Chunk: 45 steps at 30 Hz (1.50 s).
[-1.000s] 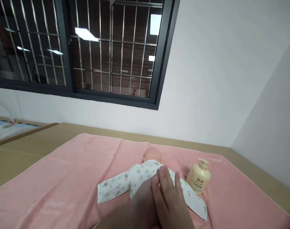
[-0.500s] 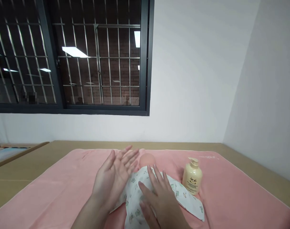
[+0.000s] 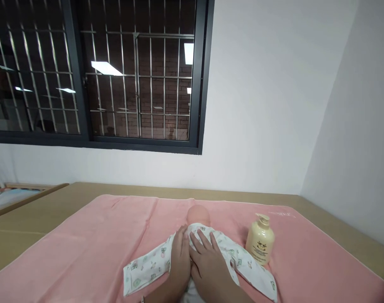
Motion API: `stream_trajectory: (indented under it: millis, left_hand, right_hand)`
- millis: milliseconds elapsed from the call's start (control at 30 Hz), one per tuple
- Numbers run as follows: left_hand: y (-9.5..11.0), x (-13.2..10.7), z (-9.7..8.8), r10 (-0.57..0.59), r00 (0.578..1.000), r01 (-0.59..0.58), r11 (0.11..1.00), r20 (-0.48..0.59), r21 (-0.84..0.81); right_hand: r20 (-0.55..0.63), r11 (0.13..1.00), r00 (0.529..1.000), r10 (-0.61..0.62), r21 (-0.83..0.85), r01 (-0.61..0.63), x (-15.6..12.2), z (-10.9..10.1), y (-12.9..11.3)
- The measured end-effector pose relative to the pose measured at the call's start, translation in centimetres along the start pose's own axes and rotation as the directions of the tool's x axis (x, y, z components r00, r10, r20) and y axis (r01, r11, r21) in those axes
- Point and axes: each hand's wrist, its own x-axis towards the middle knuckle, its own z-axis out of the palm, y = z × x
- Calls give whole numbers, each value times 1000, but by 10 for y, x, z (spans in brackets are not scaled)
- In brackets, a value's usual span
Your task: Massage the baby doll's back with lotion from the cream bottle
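Note:
A baby doll (image 3: 198,215) lies with its smooth bald head pointing away from me; no facial features show. Its white printed baby shirt (image 3: 148,269) has both long sleeves spread out to the sides. My left hand (image 3: 181,256) rests on the left of the shirt's body, turned on edge, fingers straight and close together. Flat on the shirt beside it, my right hand (image 3: 209,261) has its fingers stretched out and slightly apart. The two hands meet near the thumbs, and neither grips anything. My hands and forearms hide most of the doll's lower body.
A cream pump bottle (image 3: 260,242) stands by the right sleeve. Beneath everything a pink blanket (image 3: 94,244) covers most of a wooden tabletop (image 3: 78,191). Behind are a white wall (image 3: 258,105) and a barred dark-framed window (image 3: 148,145).
My left hand, palm turned up above the doll's left side before, has turned over and come down onto the shirt. My right hand has settled beside it. The view has shifted slightly.

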Motion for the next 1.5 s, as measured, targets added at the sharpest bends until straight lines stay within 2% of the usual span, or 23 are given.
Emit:
stream_trajectory:
  millis: [133, 233, 333, 467, 567, 633, 800, 933, 1100, 1200, 1333, 1500]
  left_hand:
    - [5, -3, -3, 76, 996, -74, 996, -39, 57]
    - [7, -4, -3, 137, 990, -135, 984, -18, 115]
    - [5, -4, -4, 150, 988, -152, 973, 25, 171]
    - [5, -3, -6, 141, 988, -151, 965, 61, 217]
    - [5, -2, -7, 160, 984, -175, 959, 85, 224]
    - [4, -2, -7, 181, 980, -196, 954, 88, 226]
    - [3, -2, -7, 188, 977, -208, 944, 101, 254]
    - [6, -1, -7, 163, 980, -187, 949, 113, 255]
    - [7, -1, -7, 176, 979, -196, 948, 100, 250]
    - [8, -2, -7, 189, 978, -206, 945, 92, 254]
    - [10, -3, -7, 182, 979, -201, 946, 97, 255]
    - [8, -1, -7, 179, 977, -205, 940, 116, 274]
  right_hand:
    - [75, 995, 993, 96, -34, -94, -5, -8, -7]
    - [51, 979, 980, 191, -76, -187, -1, -18, 0]
    - [22, 956, 960, 279, -103, -276, 9, -23, 12]
    - [25, 961, 970, 242, -140, -236, 8, -16, 11]
    - [110, 963, 973, 203, -205, -178, -4, -15, -1]
    - [150, 953, 962, 229, -235, -190, -9, -20, -5]
    - [102, 931, 936, 336, -189, -314, 4, -33, 12]
    - [114, 958, 953, 281, -98, -270, 12, -28, 21]
    - [110, 963, 965, 239, -156, -220, -4, -25, 4]
    - [112, 951, 956, 271, -182, -249, -10, -33, 1]
    - [111, 935, 936, 335, -161, -316, 3, -37, 15]
    - [81, 953, 954, 289, -117, -279, 13, -25, 20]
